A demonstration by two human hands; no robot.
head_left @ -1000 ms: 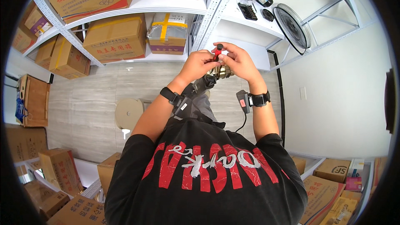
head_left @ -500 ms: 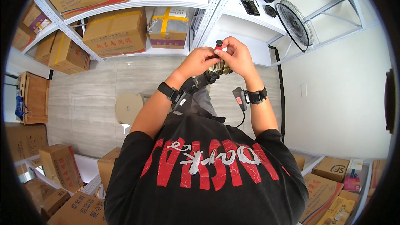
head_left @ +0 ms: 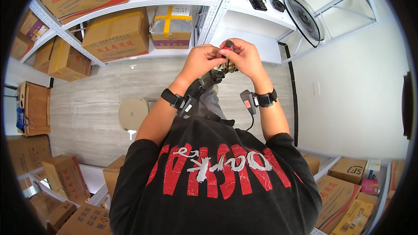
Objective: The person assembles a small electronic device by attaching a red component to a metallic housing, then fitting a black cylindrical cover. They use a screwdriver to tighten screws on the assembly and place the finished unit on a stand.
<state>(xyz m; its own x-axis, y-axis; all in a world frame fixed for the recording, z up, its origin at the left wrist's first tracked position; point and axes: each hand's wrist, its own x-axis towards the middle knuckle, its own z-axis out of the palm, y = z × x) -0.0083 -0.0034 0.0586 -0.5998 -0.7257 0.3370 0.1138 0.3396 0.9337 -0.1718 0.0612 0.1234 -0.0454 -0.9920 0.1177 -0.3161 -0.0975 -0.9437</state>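
Observation:
A screwdriver (head_left: pixel 229 43) with a red and black handle stands nearly upright between my hands. My right hand (head_left: pixel 249 60) is closed around its handle with thumb and fingers. My left hand (head_left: pixel 200 63) pinches at the screwdriver's side, just below the red part; the shaft and tip are mostly hidden by the fingers. Directly beneath sits a fan motor (head_left: pixel 231 67) with metallic, brassy parts, partly covered by my hands. A black housing (head_left: pixel 211 78) runs from it back toward my body. Both wrists carry strapped black devices.
A shelf ahead on the right holds a round black fan grille (head_left: pixel 304 19), a black tray of small parts (head_left: pixel 256 1) and dark plastic pieces. Cardboard boxes (head_left: pixel 115 37) fill the left shelves. A beige stool (head_left: pixel 133 114) stands on the floor at my left.
Both hands stay at the screwdriver, with the fingers shifted slightly around the handle. The surroundings have moved a little to the left in the view.

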